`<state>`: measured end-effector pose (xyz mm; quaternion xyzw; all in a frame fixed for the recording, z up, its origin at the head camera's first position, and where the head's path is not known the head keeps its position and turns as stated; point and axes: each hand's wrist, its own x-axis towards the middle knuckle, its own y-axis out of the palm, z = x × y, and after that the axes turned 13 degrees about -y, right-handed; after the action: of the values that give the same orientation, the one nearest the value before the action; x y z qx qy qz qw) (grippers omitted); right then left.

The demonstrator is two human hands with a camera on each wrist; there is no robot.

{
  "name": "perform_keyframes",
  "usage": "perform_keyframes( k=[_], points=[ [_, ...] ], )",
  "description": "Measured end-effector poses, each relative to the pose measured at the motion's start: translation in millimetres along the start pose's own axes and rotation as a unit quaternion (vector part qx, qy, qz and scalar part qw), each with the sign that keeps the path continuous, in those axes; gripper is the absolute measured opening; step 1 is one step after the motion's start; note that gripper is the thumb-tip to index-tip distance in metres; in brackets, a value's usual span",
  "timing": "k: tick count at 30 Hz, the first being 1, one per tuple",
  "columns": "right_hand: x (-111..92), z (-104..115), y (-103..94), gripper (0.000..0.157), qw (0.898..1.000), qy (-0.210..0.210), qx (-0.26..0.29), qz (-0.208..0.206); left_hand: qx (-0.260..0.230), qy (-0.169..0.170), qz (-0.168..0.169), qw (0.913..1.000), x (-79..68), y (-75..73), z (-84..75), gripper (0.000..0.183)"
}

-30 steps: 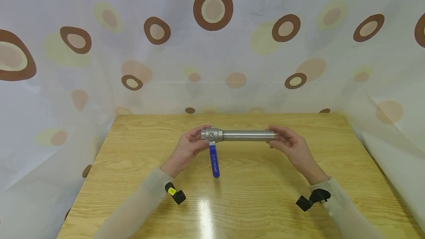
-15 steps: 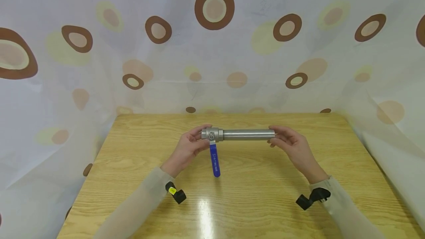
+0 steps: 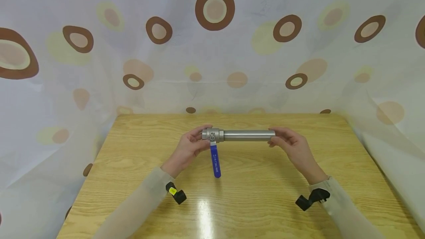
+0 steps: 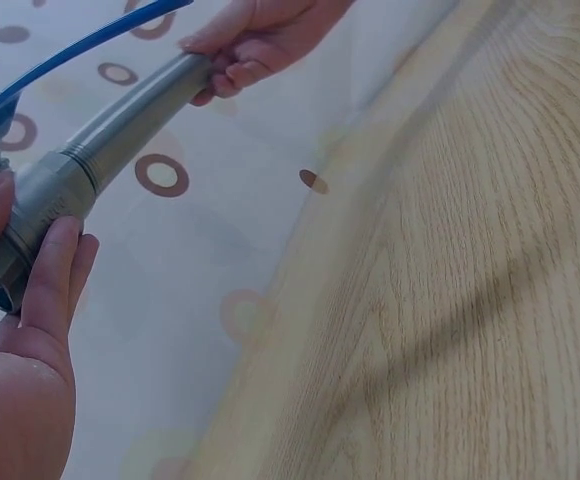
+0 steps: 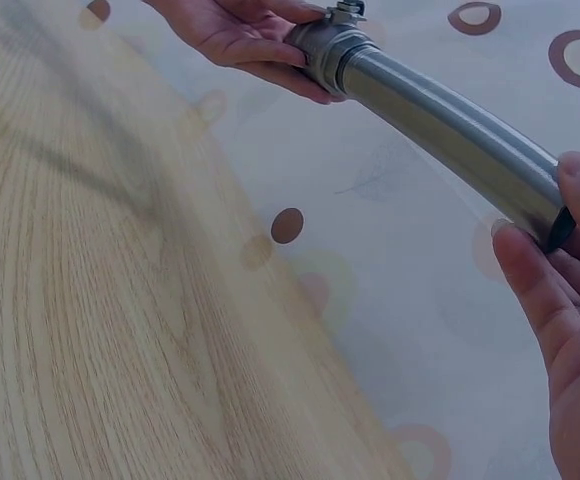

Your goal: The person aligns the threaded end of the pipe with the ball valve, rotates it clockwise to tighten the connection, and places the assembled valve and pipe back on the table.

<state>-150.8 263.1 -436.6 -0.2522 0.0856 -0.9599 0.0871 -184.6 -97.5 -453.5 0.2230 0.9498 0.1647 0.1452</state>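
A steel ball valve [image 3: 213, 134] with a blue lever handle [image 3: 216, 160] is joined to a plain metal pipe [image 3: 249, 135]; the two lie in one level line above the table. My left hand [image 3: 188, 148] grips the valve body, thumb in front and fingers behind. At the other end, my right hand [image 3: 293, 148] pinches the pipe's free end between thumb and fingers. The lever points down toward me in the head view. Threads show where the pipe [image 4: 140, 112] enters the valve in the left wrist view, and the valve's outer mouth is open and hollow.
A wood-grain table [image 3: 252, 202] spreads beneath both hands, with a bright light reflection near its front. White sheeting [image 3: 232, 54] with brown and yellow ring patterns encloses the back and sides. Black wrist cameras [image 3: 312, 199] sit on both sleeves.
Both hands keep their hold on the valve and pipe. The pipe's right end and the right hand dip very slightly; little else differs.
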Motion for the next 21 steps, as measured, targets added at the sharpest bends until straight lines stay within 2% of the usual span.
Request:
perform_keyframes(
  k=[6, 11, 15, 21],
  points=[
    [-0.5, -0.3, -0.4, 0.035, 1.0, -0.003, 0.006, 0.003, 0.001, -0.001, -0.005, 1.0, 0.0, 0.8, -0.6, 0.053],
    [-1.3, -0.7, -1.6, 0.043, 0.999, -0.002, 0.042, 0.012, 0.002, -0.001, -0.011, 0.9999, 0.2, 1.2, -0.6, 0.054],
    [-1.8, -0.2, -3.0, 0.048, 0.999, -0.004, 0.045, 0.018, -0.004, -0.002, -0.01, 0.9999, 0.8, 2.2, -0.9, 0.054],
    [-0.7, 0.6, -2.2, 0.044, 0.999, -0.003, 0.038, 0.012, -0.007, -0.003, -0.006, 0.9999, -0.5, 2.7, -2.6, 0.052]
  ],
)
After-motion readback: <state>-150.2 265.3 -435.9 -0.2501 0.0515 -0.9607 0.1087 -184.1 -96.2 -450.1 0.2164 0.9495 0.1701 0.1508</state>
